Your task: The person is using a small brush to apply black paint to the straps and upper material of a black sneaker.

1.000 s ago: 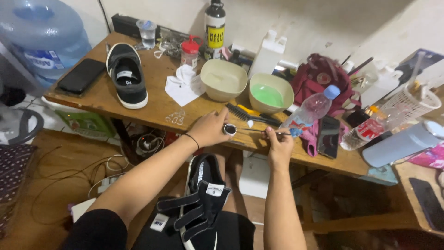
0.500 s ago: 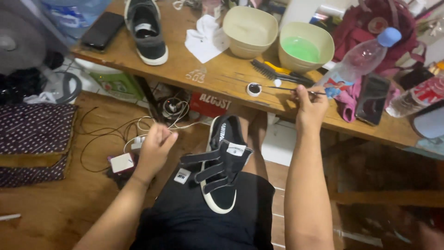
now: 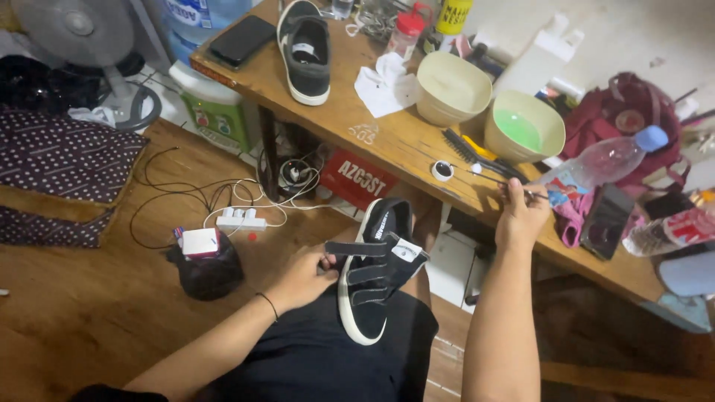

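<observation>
Two hands in view. I see the left hand gripping the black strap shoe on the lap, fingers closed on its side. Right hand rests at the table edge, pinching a thin tool beside the green bowl.

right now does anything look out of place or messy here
Mostly the shoes: one black shoe lies on the person's lap, gripped by the left hand, while its mate sits on the cluttered wooden table. White cables sprawl tangled across the floor. Nothing looks spilled.
</observation>
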